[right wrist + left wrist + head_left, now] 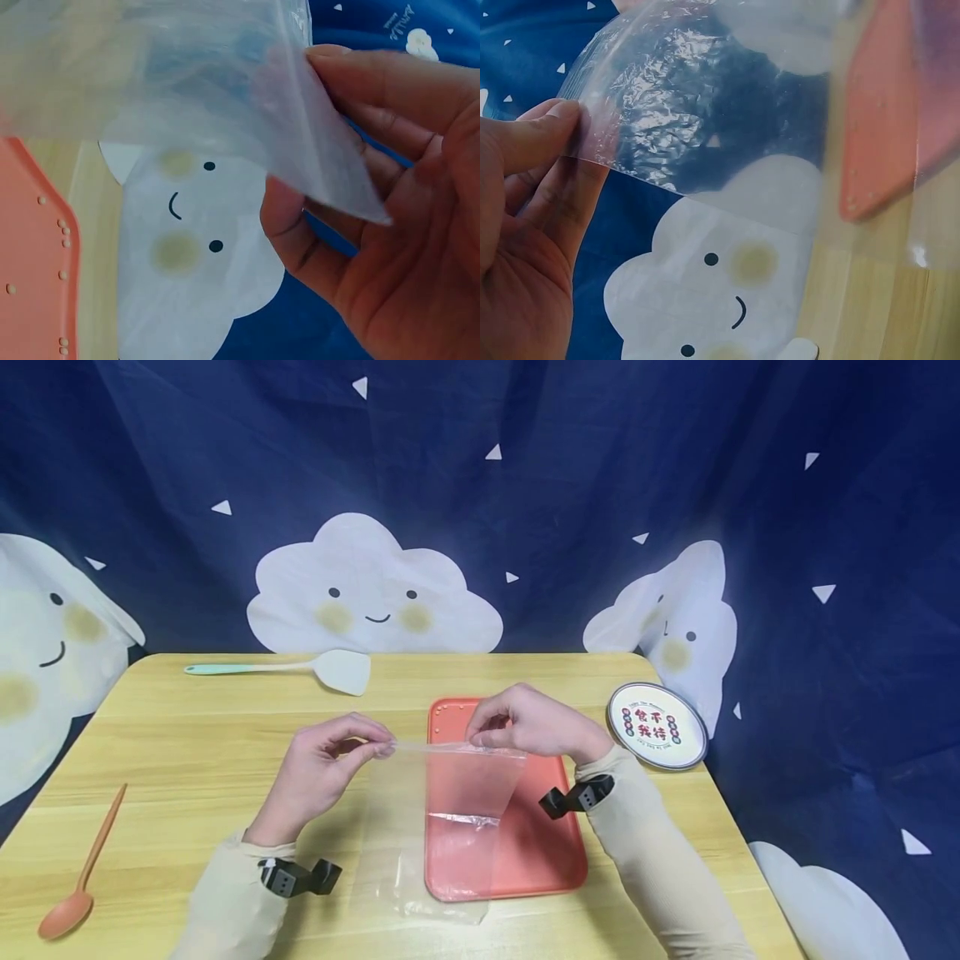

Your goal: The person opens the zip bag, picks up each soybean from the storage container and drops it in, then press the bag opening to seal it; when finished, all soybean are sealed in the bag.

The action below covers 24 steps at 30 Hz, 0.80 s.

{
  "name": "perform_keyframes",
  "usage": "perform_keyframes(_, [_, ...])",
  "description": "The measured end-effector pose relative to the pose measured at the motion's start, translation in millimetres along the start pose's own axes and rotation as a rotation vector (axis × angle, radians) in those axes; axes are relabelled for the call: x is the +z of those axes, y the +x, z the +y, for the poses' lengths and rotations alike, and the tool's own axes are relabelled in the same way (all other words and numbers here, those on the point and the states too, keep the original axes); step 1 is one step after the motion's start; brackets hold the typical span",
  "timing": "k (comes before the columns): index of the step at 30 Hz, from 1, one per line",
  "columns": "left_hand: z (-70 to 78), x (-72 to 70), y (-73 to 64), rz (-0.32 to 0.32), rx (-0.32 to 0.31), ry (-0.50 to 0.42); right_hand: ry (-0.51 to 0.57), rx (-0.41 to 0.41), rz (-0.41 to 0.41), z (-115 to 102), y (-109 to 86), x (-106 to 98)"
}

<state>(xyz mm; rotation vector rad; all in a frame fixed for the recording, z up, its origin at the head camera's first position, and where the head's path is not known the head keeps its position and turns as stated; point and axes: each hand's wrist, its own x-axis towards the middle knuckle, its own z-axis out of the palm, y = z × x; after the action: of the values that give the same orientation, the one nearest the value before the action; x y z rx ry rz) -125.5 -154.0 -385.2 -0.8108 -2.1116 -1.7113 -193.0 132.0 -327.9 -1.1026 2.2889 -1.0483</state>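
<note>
A clear plastic zip bag point(393, 835) hangs flat between both hands, its top edge stretched level and its lower part over the table. My left hand point(318, 772) pinches the top left corner between thumb and fingers. Toward the right end of that edge, my right hand point(536, 722) pinches the bag's mouth, and a corner sticks out past its fingers in the right wrist view. Behind the bag lies a red rectangular tray point(543, 860), showing through the film. Several small pale round bits point(62, 275) sit on the tray at its far end.
A white spatula point(343, 672) with a mint handle lies along the table's back edge. An orange spoon point(67, 914) is at the front left. An oval white plate point(657, 727) with printed characters sits at the right edge. A blue cloud-patterned curtain point(555, 510) surrounds the table.
</note>
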Motion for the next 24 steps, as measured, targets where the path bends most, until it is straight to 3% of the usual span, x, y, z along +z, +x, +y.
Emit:
perform_keyframes(12, [-2.2, 1.9, -2.2, 0.008, 0.006, 0.017, 0.024, 0.012, -0.078, 2.1, 1.7, 2.4])
perform_keyframes(17, [-4.5, 3.2, -2.9, 0.017, 0.015, 0.118, 0.011, -0.007, -0.075, 4.5, 3.5, 4.2])
perform_keyframes(20, [-6.4, 3.3, -1.9, 0.023, 0.073, 0.238, -0.009, -0.017, -0.07, 4.6, 5.4, 5.2])
perform_keyframes(24, [-3.8, 6.9, 2.2, 0.018, 0.244, 0.395, -0.018, -0.025, -0.074, 4.1, 8.0, 7.2])
